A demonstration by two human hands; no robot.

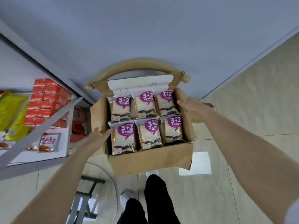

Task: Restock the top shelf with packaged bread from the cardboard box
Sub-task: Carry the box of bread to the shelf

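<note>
Fingers of the left hand (98, 135): blurred. We read the thumb as inside and the fingers as outside the left wall of the cardboard box (150, 160), pinching it.

Fingers of the right hand (189, 104): fairly straight, laid on the box's right wall. We could not make out the tips.

We counted six packs of packaged bread (148, 133) inside the box, between both hands, the near-left pack just beside the thumb.

The shelf (48, 123) stood left of the box, cut off at the frame edge.
</note>
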